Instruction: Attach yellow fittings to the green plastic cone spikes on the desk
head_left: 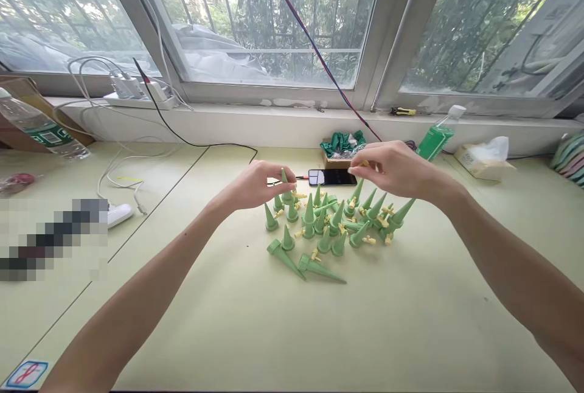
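A cluster of green plastic cone-shaped spikes [308, 218], several with small yellow valve-like pieces [314, 254] at their bases, covers the middle of the table. Most stand point up; two spikes [323, 269] lie on their sides at the near edge of the group. At the cluster's far left, my left hand [255, 186] is closed with thumb and fingers round the upper part of a green spike [283, 175]. Above the far right side, my right hand [390, 168] pinches a small yellow piece [365, 163], mostly hidden by the fingers.
Behind the cluster lie a black phone [332, 177] and a small open box [335, 163] with green wrapping. A green bottle [435, 137] and a tissue pack [481, 159] stand back right. Cables and a white charger [119, 215] are at left, near a clear bottle [50, 131].
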Demonstrator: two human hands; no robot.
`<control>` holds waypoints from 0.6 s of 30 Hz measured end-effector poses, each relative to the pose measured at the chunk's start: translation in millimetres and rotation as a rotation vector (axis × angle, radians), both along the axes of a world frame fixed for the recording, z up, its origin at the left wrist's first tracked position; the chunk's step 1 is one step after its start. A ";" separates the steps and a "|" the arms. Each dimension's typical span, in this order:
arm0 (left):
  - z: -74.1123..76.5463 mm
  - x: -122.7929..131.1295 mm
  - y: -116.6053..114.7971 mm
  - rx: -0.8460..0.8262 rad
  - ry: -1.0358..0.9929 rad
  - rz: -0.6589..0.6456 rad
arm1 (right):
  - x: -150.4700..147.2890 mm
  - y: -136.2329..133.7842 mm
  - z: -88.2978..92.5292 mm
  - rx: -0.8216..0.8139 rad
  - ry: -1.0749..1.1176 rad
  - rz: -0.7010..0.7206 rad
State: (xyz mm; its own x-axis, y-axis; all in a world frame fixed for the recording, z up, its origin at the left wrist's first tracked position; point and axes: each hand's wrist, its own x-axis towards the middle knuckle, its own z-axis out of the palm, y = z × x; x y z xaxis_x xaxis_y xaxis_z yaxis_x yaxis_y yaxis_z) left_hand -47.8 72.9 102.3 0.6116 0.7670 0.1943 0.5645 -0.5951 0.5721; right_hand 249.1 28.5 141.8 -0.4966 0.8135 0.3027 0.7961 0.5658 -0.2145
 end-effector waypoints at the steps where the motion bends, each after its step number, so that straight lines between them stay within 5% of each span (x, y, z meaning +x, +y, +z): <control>1: -1.4 1.1 0.4 -0.002 -0.013 -0.001 | -7.4 -2.2 2.0 -0.018 -0.023 0.034; 7: -8.8 10.3 -1.6 -0.069 -0.168 0.052 | -41.4 -7.3 -4.2 -0.179 -0.215 0.201; 18: -16.1 7.4 -8.3 -0.069 -0.129 0.048 | -51.2 -7.2 -22.2 -0.279 -0.443 0.102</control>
State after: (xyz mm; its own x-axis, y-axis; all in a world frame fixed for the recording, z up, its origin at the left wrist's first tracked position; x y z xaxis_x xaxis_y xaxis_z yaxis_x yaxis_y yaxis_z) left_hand -40.5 64.6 86.2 0.5469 0.8091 0.2150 0.5105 -0.5259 0.6803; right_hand 197.9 21.4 119.6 -0.6085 0.7740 -0.1750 0.7885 0.6146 -0.0234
